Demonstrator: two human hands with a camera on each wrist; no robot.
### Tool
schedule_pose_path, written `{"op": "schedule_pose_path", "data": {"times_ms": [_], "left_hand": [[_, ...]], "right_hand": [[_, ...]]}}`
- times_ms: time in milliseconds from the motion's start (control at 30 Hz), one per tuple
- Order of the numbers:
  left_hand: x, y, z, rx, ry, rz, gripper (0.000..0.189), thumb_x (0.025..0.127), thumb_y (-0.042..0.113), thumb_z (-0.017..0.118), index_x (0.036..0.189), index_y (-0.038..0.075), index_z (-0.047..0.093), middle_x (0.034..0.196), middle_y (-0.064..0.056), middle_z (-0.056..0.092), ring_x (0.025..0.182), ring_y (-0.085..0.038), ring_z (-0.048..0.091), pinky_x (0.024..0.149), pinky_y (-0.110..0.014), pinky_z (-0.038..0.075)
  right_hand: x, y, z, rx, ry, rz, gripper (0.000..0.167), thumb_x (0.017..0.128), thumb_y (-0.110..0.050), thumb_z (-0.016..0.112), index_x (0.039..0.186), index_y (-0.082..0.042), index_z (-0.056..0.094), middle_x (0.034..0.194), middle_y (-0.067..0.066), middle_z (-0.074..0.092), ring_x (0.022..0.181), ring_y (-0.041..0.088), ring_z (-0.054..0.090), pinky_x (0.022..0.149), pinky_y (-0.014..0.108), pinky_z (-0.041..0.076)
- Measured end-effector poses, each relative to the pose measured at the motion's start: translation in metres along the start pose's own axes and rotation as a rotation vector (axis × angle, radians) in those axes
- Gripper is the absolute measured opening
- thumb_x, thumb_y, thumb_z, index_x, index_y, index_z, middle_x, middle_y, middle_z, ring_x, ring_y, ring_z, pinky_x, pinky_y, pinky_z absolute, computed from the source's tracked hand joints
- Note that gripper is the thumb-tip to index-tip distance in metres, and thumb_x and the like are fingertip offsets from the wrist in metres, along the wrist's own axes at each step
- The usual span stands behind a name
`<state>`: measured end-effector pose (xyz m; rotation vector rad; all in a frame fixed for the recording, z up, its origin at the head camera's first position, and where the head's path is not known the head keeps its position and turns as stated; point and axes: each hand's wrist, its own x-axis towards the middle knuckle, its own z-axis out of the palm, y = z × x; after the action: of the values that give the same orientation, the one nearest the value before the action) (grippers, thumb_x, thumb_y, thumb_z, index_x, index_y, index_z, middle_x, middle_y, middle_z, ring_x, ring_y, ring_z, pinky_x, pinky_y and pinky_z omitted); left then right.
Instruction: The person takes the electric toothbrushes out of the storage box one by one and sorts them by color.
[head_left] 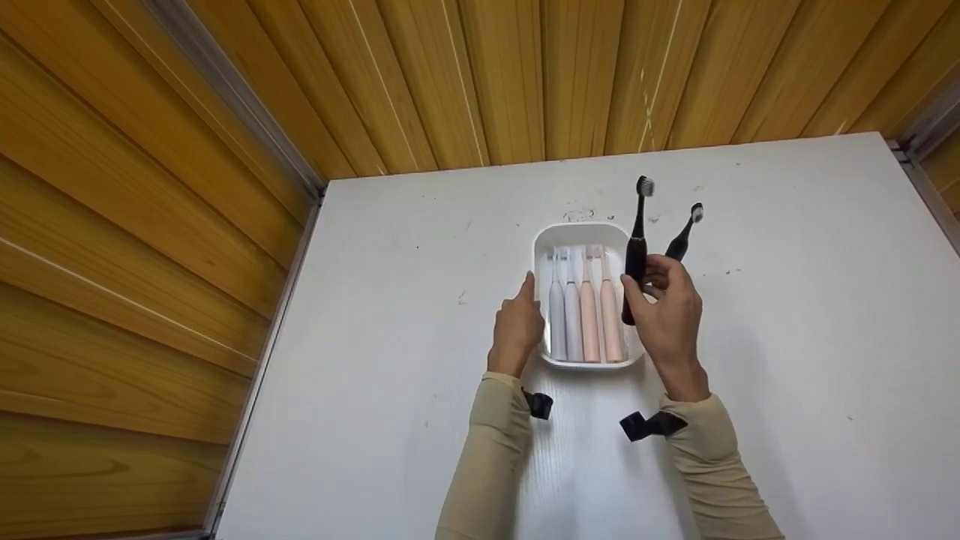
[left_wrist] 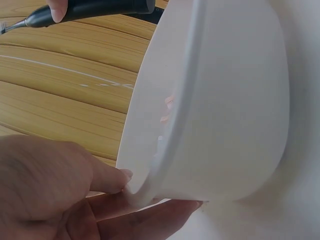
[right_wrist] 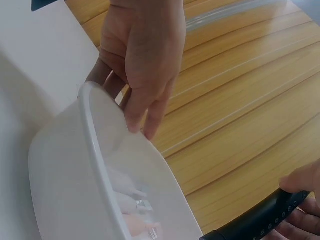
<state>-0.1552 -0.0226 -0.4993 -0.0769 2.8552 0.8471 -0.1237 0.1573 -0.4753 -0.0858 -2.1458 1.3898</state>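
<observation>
- Head view: we see a white table (head_left: 420, 322) with a white tray (head_left: 541, 247) near the middle of the frame. Four toothbrushes lie in the tray side by side, two pale grey (head_left: 565, 315) and two pink (head_left: 600, 315), their long axes running from the lower to the upper part of the frame, heads toward the wooden wall (head_left: 480, 75).
- Our right hand (head_left: 670, 311) holds a black toothbrush (head_left: 637, 240) nearly upright, fingers curled round its handle, bristles toward the top of the frame. It hangs just over the tray's right edge, beside the nearest pink brush. Its long axis roughly matches the brushes in the tray.
- A second black toothbrush (head_left: 684, 236) shows behind that hand, leaning up and right; we cannot tell whether the hand grips it too.
- Our left hand (head_left: 517, 322) rests against the tray's left edge, fingers fairly straight.
- Left wrist view: the left hand (left_wrist: 55, 195) sits lower left, fingertips (left_wrist: 122, 176) touching the tray's rim and the tray wall (left_wrist: 235, 100) filling the right half. The black toothbrush (left_wrist: 95, 7) crosses the upper left corner.
- Right wrist view: the left hand (right_wrist: 142, 60) reaches down from the top onto the tray rim (right_wrist: 92, 135). The black toothbrush (right_wrist: 265, 220) shows lower right, gripped by the right hand's fingers (right_wrist: 305, 180).
</observation>
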Motion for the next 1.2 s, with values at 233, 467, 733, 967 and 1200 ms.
{"op": "schedule_pose_path", "data": {"times_ms": [233, 467, 733, 967, 1200], "left_hand": [[0.0, -0.001, -0.002, 0.0, -0.001, 0.001, 0.051, 0.101, 0.015, 0.046, 0.15, 0.017, 0.033, 0.109, -0.02, 0.069, 0.082, -0.029, 0.07, 0.07, -0.039, 0.054], [0.001, -0.003, -0.004, 0.0, -0.003, -0.018, 0.051, 0.101, 0.016, 0.046, 0.15, 0.017, 0.033, 0.11, -0.019, 0.069, 0.082, -0.027, 0.07, 0.07, -0.039, 0.053], [0.003, -0.005, -0.006, -0.018, -0.03, -0.076, 0.051, 0.102, 0.018, 0.044, 0.151, 0.022, 0.031, 0.118, -0.018, 0.066, 0.083, -0.024, 0.067, 0.073, -0.039, 0.053], [0.001, -0.006, -0.005, -0.025, -0.041, -0.083, 0.052, 0.102, 0.019, 0.043, 0.152, 0.023, 0.029, 0.124, -0.018, 0.063, 0.099, -0.029, 0.067, 0.082, -0.042, 0.052], [0.0, -0.008, -0.006, -0.009, -0.017, -0.04, 0.051, 0.102, 0.017, 0.044, 0.151, 0.019, 0.031, 0.117, -0.019, 0.066, 0.092, -0.029, 0.068, 0.077, -0.04, 0.053]], "right_hand": [[0.002, 0.005, -0.009, -0.007, 0.049, -0.005, 0.039, 0.082, -0.002, 0.072, 0.115, 0.011, 0.056, 0.103, 0.021, 0.062, 0.091, 0.015, 0.06, 0.076, 0.008, 0.048], [0.005, 0.012, -0.017, -0.015, 0.115, 0.033, 0.037, 0.082, -0.004, 0.072, 0.114, 0.008, 0.058, 0.104, 0.016, 0.063, 0.09, 0.004, 0.057, 0.075, 0.009, 0.048], [0.006, -0.002, -0.027, -0.031, 0.177, 0.068, 0.035, 0.082, 0.004, 0.068, 0.113, 0.014, 0.056, 0.105, 0.022, 0.061, 0.09, 0.01, 0.058, 0.077, 0.011, 0.048], [0.011, 0.023, -0.031, -0.042, 0.206, 0.092, 0.035, 0.082, 0.004, 0.068, 0.113, 0.013, 0.056, 0.103, 0.012, 0.06, 0.09, 0.003, 0.057, 0.077, 0.011, 0.048], [0.021, 0.051, -0.035, -0.035, 0.203, 0.113, 0.035, 0.083, 0.0, 0.069, 0.113, 0.009, 0.056, 0.101, 0.0, 0.058, 0.09, -0.001, 0.056, 0.078, 0.011, 0.048]]}}
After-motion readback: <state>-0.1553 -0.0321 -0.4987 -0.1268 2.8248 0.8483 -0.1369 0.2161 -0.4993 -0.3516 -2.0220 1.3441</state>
